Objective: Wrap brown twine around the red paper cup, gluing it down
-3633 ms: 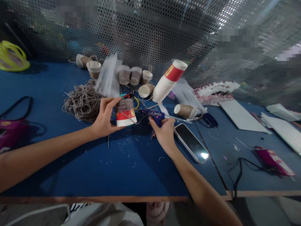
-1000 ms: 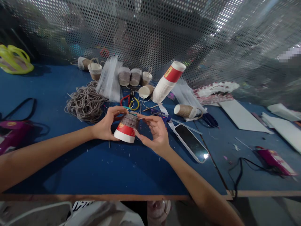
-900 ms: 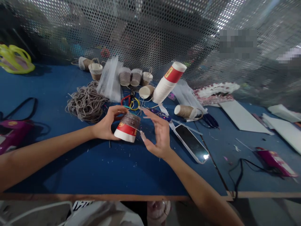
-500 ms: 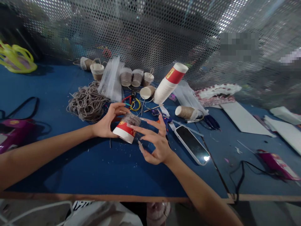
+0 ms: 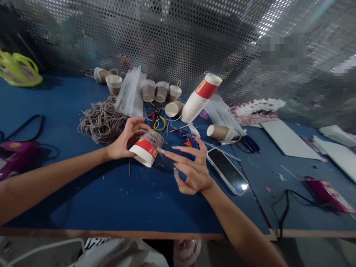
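Note:
My left hand [image 5: 126, 138] is closed round a red-and-white paper cup [image 5: 145, 151], which lies tilted with its open rim toward me. Grey cord is wound round the cup's far end. On the cup's right side is my right hand [image 5: 191, 163], fingers stretched out and apart, holding nothing. One fingertip is at the cup's side; whether it touches I cannot tell. A tangled heap of grey cord [image 5: 101, 121] lies behind my left hand. Yellow-and-red-handled scissors [image 5: 159, 123] and a blue glue gun [image 5: 191, 142], partly covered by my right hand, lie beyond.
A tall leaning stack of paper cups [image 5: 194, 105] stands behind. Cord-wrapped cups [image 5: 148, 91] line the back beside clear glue sticks [image 5: 130, 92]. A phone [image 5: 227, 171] lies at right, near a wrapped cup [image 5: 219, 132]. Purple devices [image 5: 18, 157] with black straps lie at both sides.
My right hand has moved right, drawing back from the cup. The cup and my left hand have shifted slightly left, and more of the cup's open rim faces me.

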Available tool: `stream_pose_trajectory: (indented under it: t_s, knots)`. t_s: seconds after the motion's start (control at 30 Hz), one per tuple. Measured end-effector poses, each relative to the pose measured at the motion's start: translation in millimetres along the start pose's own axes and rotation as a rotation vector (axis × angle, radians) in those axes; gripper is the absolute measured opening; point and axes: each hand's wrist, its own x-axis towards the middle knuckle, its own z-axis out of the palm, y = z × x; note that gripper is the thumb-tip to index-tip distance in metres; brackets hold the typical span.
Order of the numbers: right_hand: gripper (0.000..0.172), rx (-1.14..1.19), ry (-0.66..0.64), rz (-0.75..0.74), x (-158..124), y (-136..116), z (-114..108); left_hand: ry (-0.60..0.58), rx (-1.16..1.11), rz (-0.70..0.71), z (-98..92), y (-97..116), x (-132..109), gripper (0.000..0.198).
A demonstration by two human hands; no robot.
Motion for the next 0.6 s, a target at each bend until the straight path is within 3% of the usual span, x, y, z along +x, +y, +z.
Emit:
stream_pose_trajectory:
  t_s: [0.3,0.43,0.5,0.6]
  knots:
    - [0.008,0.18,-0.01,0.128,-8,18,-8,0.03,-0.19,-0.148,-3.1,6,-1,0.079]
    - [0.017,0.329,0.26,0.448,-14,32,0,-0.018,-0.257,-0.238,-4.5,4,-1,0.075]
    - [0.035,0.326,0.341,0.487,-13,31,7,-0.055,-0.254,-0.262,-5.3,3,0,0.073]
    - [0.068,0.316,0.243,0.266,-6,15,15,-0.082,-0.177,-0.224,-5.5,2,1,0.077]
